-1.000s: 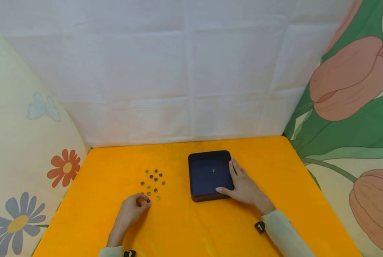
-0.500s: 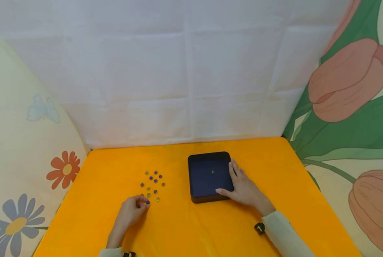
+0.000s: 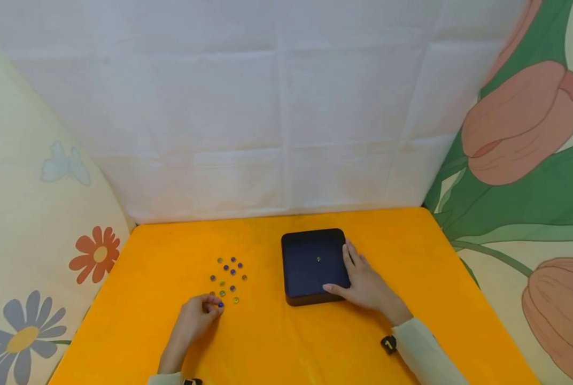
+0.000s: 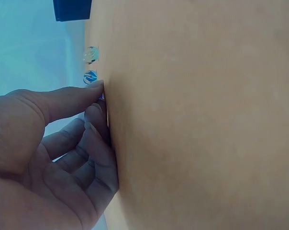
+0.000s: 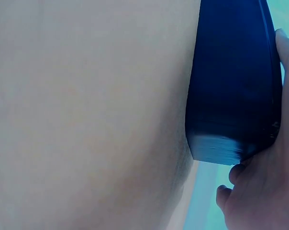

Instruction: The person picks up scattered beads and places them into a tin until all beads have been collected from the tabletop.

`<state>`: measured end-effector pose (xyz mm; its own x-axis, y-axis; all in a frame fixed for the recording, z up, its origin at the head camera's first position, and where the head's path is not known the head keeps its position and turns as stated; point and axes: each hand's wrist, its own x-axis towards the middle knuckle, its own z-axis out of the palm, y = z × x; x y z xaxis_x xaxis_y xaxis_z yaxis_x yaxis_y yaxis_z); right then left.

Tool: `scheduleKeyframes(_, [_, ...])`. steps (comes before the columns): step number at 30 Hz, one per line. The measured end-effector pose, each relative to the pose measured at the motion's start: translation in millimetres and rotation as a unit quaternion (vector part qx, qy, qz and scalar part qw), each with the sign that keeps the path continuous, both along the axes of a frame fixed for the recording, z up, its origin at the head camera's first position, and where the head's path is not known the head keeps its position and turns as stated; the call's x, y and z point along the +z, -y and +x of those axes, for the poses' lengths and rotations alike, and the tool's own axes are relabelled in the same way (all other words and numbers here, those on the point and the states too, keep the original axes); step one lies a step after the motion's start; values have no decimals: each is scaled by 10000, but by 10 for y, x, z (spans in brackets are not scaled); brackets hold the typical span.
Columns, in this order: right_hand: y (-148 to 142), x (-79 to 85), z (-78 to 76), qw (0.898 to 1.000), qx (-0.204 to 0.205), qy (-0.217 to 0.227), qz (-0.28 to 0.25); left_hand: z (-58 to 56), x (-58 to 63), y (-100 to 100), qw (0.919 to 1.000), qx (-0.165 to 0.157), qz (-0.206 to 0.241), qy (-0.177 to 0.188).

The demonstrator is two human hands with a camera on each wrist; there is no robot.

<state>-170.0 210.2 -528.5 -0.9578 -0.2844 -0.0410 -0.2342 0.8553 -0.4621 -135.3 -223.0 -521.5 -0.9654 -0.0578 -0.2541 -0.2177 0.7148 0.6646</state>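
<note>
Low over the orange tabletop, my left hand point(image 3: 197, 319) pinches a small blue glass marble point(image 3: 221, 305) between thumb and index finger. In the left wrist view the fingertips point(image 4: 97, 88) hide most of it. Several blue, yellow-green and amber marbles point(image 3: 232, 272) lie loose just beyond that hand. My right hand point(image 3: 369, 286) holds the near right corner of a shallow, square black box point(image 3: 310, 300), thumb over the near rim and fingers along the right side. One greenish marble point(image 3: 318, 259) sits inside the box.
An orange cloth covers the table point(image 3: 267, 347). A white hanging cloth point(image 3: 209, 107) stands behind it, with flower-printed panels point(image 3: 522, 123) at both sides. The box is to the right of the loose marbles.
Both hands, the box and the loose marbles stay nearly where they were. The pinched blue marble shifts very slightly toward the left hand, and the head view tilts a little.
</note>
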Motion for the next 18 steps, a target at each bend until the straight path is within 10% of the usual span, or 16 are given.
scheduleKeyframes(18, [-1, 15, 6, 10000, 7, 15, 17, 39, -1, -6, 9999, -133, 81, 2])
